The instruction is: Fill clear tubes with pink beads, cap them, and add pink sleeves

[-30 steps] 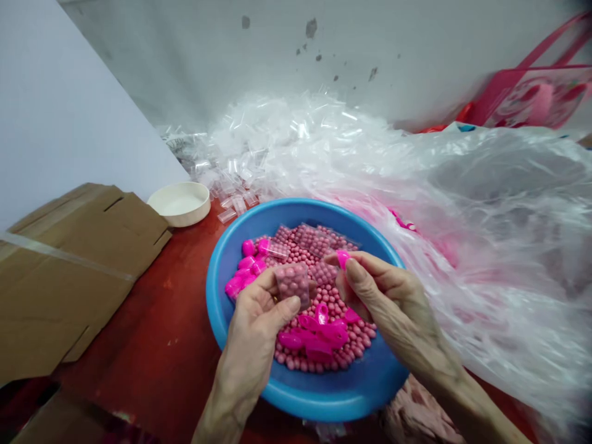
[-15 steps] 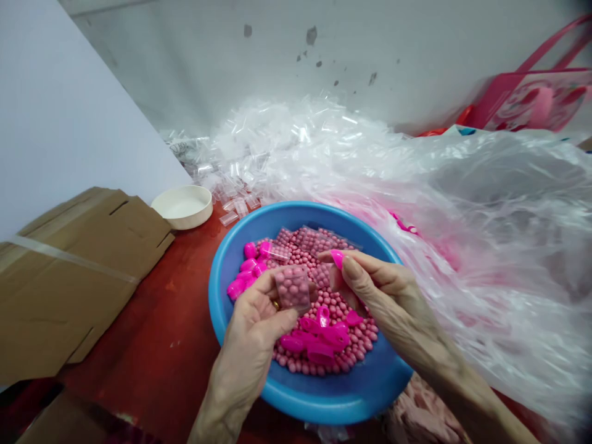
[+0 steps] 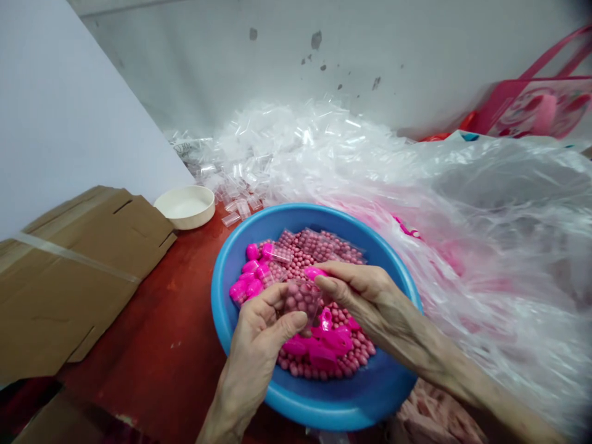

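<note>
The small clear plastic packet of round pink beads (image 3: 301, 302) is over the blue round basin (image 3: 324, 414), pinched between the left hand's (image 3: 256, 339) thumb and curled fingers. Just above its upper edge, the right hand (image 3: 363, 295) grips a small glossy bright-pink plastic piece (image 3: 314, 272) between thumb and forefinger; whether piece and packet touch, I cannot tell. Below both hands, more bright-pink plastic pieces (image 3: 326, 346) lie on loose pink beads (image 3: 363, 354) in the basin. Left of it, a shallow round white dish (image 3: 185, 213) stands near flattened brown cardboard (image 3: 78, 290)
</note>
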The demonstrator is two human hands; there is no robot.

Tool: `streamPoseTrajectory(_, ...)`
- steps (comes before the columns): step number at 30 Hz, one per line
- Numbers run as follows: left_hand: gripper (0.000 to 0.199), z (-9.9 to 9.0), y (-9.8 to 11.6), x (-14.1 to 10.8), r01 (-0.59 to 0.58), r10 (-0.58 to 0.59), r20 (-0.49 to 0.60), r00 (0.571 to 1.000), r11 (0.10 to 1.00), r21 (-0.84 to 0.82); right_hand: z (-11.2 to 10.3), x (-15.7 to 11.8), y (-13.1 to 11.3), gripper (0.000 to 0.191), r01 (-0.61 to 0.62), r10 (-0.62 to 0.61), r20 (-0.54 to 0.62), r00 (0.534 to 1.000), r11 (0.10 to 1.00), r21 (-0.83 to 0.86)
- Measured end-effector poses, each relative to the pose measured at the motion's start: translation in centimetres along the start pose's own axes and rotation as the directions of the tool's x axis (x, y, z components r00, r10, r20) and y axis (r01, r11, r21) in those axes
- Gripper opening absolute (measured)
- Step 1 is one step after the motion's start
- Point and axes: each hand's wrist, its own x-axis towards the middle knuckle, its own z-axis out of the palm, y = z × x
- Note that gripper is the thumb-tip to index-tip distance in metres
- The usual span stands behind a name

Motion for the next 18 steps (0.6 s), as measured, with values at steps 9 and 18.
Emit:
streamPoseTrajectory(9,0.019,-0.8,-0.2,-0.5,0.118,-0.117,-0.014,0.993,0.993,0.022,-1.1,0.5,0.9,0.022,-0.229,0.212,0.095,0.973,0.943,0.243)
streamPoseTrajectory(18,0.022,-0.7,-0.3,-0.6,0.156,-0.151,-0.075,0.986,0.986,0.065,-0.7,0.8,3.4,0.024,-0.355,0.232,0.363,0.902,0.878,0.322)
